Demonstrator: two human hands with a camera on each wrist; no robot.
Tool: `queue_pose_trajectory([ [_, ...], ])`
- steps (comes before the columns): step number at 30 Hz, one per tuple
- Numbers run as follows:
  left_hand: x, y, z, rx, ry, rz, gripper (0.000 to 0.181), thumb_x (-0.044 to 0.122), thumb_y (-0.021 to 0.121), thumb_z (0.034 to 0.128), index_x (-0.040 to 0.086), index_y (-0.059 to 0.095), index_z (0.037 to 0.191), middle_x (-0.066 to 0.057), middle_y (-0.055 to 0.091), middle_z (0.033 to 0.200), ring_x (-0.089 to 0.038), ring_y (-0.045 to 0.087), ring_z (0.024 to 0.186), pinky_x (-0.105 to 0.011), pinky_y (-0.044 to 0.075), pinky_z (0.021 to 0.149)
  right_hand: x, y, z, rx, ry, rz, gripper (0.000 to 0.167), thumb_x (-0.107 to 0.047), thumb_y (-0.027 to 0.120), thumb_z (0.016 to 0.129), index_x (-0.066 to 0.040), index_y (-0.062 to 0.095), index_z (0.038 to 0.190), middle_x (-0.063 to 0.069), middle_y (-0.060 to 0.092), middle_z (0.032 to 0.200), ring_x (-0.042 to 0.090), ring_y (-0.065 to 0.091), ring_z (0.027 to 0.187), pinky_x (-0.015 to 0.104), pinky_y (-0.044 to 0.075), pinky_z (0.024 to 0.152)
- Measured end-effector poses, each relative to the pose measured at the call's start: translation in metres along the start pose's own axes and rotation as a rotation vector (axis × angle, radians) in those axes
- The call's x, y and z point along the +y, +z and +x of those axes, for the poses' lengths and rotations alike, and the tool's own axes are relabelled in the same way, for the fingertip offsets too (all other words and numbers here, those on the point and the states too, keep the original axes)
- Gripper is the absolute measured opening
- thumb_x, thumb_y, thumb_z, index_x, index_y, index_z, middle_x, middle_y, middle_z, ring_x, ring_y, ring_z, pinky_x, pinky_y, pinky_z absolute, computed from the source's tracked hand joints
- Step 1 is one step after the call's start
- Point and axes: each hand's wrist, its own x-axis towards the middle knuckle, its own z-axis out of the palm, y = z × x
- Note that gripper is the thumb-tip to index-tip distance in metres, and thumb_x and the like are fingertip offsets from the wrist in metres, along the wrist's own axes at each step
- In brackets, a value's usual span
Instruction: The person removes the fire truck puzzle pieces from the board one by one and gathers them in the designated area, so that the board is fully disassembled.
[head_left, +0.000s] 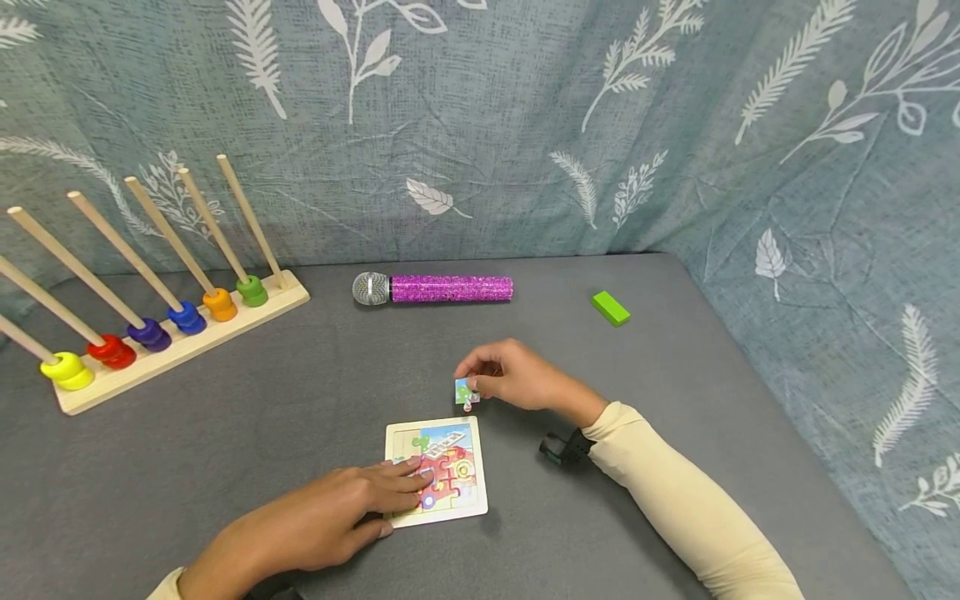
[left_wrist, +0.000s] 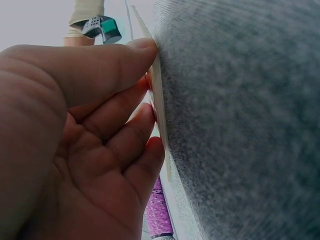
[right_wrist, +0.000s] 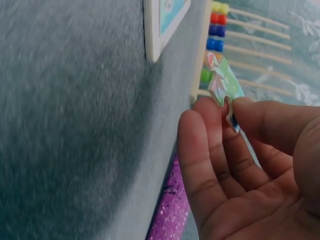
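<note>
A small square jigsaw puzzle (head_left: 468, 492) in a pale wooden frame lies on the grey table, with red, blue and green pieces set in it. Bare wood shows at its upper left. My left hand (head_left: 352, 508) rests on the puzzle's left side, fingers extended over it and thumb by the frame's lower left corner. In the left wrist view, those fingers touch the board (left_wrist: 159, 100) seen edge-on. Just above the frame's upper right corner, my right hand (head_left: 517, 375) pinches a loose puzzle piece (right_wrist: 225, 82), green and blue with a rounded tab, between thumb and fingers.
A wooden bead stacker (head_left: 180, 354) with upright pegs and coloured beads stands at the left. Behind the puzzle lies a glittery purple microphone (head_left: 450, 288). A green block (head_left: 611, 308) is at the back right. Patterned cloth (head_left: 480, 125) hangs behind the table.
</note>
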Motion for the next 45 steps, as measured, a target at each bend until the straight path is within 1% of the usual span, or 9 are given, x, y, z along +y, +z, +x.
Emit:
queue_pose_trajectory([
  [6, 0.000, 0.001, 0.000, 0.011, 0.002, 0.026, 0.047, 0.003, 0.065, 0.0896, 0.010, 0.059, 0.135, -0.002, 0.052, 0.141, -0.025, 0.045, 0.132, -0.048, 0.044, 0.099, 0.007, -0.008, -0.004, 0.000, 0.008, 0.024, 0.017, 0.004, 0.056, 0.094, 0.004, 0.069, 0.106, 0.006, 0.067, 0.085, 0.012, 0.059, 0.070, 0.030, 0.054, 0.066],
  [12, 0.001, 0.001, 0.001, 0.005, -0.012, 0.026, 0.046, 0.003, 0.065, 0.0899, 0.011, 0.060, 0.135, -0.001, 0.051, 0.142, -0.024, 0.044, 0.133, -0.048, 0.043, 0.100, 0.019, -0.018, -0.009, 0.017, 0.052, 0.049, 0.017, 0.006, 0.055, 0.093, 0.007, 0.068, 0.106, 0.008, 0.068, 0.088, 0.015, 0.061, 0.071, 0.033, 0.055, 0.067],
  [16, 0.001, 0.001, 0.000, -0.001, -0.023, 0.014, 0.045, 0.003, 0.065, 0.0898, 0.011, 0.061, 0.134, 0.000, 0.052, 0.141, -0.024, 0.044, 0.133, -0.048, 0.043, 0.100, 0.025, -0.025, -0.010, 0.018, 0.085, 0.038, 0.018, 0.005, 0.055, 0.094, 0.007, 0.068, 0.106, 0.008, 0.068, 0.088, 0.015, 0.062, 0.071, 0.033, 0.055, 0.067],
  [21, 0.000, 0.001, -0.001, -0.005, -0.024, -0.001, 0.045, 0.003, 0.065, 0.0904, 0.011, 0.060, 0.134, 0.000, 0.051, 0.142, -0.023, 0.044, 0.133, -0.048, 0.043, 0.100, 0.030, -0.033, -0.009, 0.015, 0.113, 0.019, 0.018, 0.004, 0.056, 0.094, 0.006, 0.068, 0.107, 0.007, 0.068, 0.087, 0.016, 0.062, 0.071, 0.034, 0.055, 0.067],
  [27, 0.001, 0.001, -0.001, 0.011, -0.019, 0.020, 0.047, 0.003, 0.066, 0.0894, 0.011, 0.060, 0.135, -0.001, 0.051, 0.142, -0.023, 0.045, 0.133, -0.047, 0.044, 0.099, 0.037, -0.041, -0.007, 0.034, 0.141, 0.014, 0.018, 0.004, 0.055, 0.094, 0.006, 0.069, 0.107, 0.007, 0.067, 0.082, 0.017, 0.061, 0.070, 0.035, 0.055, 0.067],
  [32, 0.002, 0.001, -0.001, 0.011, -0.030, 0.014, 0.045, 0.004, 0.066, 0.0898, 0.012, 0.061, 0.134, -0.001, 0.051, 0.142, -0.023, 0.045, 0.133, -0.047, 0.044, 0.099, 0.041, -0.045, -0.004, 0.039, 0.169, -0.007, 0.018, 0.004, 0.056, 0.094, 0.006, 0.069, 0.106, 0.006, 0.067, 0.081, 0.017, 0.060, 0.070, 0.033, 0.054, 0.067],
  [38, 0.002, 0.001, -0.001, 0.020, -0.006, 0.021, 0.044, 0.004, 0.065, 0.0900, 0.011, 0.061, 0.134, 0.000, 0.052, 0.141, -0.023, 0.045, 0.132, -0.047, 0.044, 0.099, 0.042, -0.049, -0.001, 0.050, 0.209, -0.027, 0.018, 0.004, 0.056, 0.094, 0.005, 0.069, 0.106, 0.006, 0.064, 0.078, 0.016, 0.059, 0.069, 0.031, 0.053, 0.066],
  [43, 0.002, 0.000, -0.002, 0.004, -0.018, 0.008, 0.045, 0.004, 0.065, 0.0903, 0.011, 0.060, 0.135, 0.000, 0.050, 0.143, -0.023, 0.043, 0.134, -0.047, 0.044, 0.100, 0.042, -0.051, 0.001, 0.050, 0.198, -0.094, 0.017, 0.003, 0.058, 0.093, 0.004, 0.070, 0.104, 0.007, 0.067, 0.085, 0.013, 0.058, 0.073, 0.028, 0.049, 0.065],
  [45, 0.002, 0.000, -0.001, 0.011, -0.010, 0.014, 0.046, 0.004, 0.065, 0.0901, 0.011, 0.060, 0.135, -0.001, 0.051, 0.142, -0.023, 0.044, 0.133, -0.047, 0.044, 0.099, 0.042, -0.052, 0.001, 0.054, 0.195, -0.119, 0.016, 0.003, 0.058, 0.093, 0.003, 0.071, 0.103, 0.007, 0.068, 0.088, 0.013, 0.057, 0.075, 0.027, 0.047, 0.065],
])
